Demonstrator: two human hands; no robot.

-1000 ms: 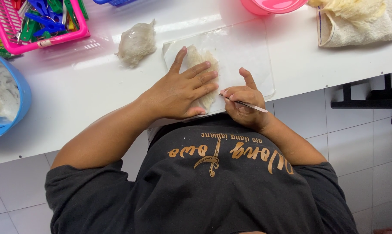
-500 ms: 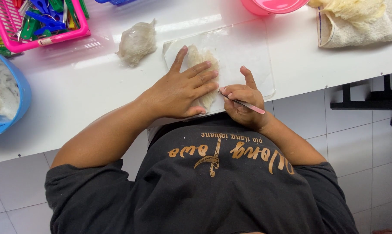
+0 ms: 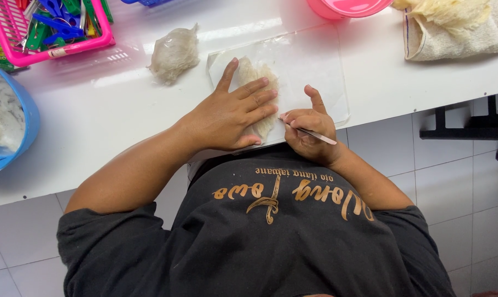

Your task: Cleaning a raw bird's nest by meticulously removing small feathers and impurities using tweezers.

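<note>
The pale, fibrous, flattened clump (image 3: pixel 258 74) lay on a clear plastic sheet (image 3: pixel 315 66) at the near edge of the white bench (image 3: pixel 122 137). The left hand (image 3: pixel 229 113) pressed it flat, fingers spread wide. The right hand (image 3: pixel 309 132), closed, pinched thin metal tweezers (image 3: pixel 308 131) just beside the clump. A second pale clump (image 3: pixel 174 53) sat farther back.

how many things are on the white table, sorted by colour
pale fibrous pieces: 3, under left hand at, loose, on cloth
pink basket, pink bowl: 2
blue bowl: 1
clear sheet: 1
cream cloth: 1
metal tweezers, in right hand: 1
total: 9
</note>
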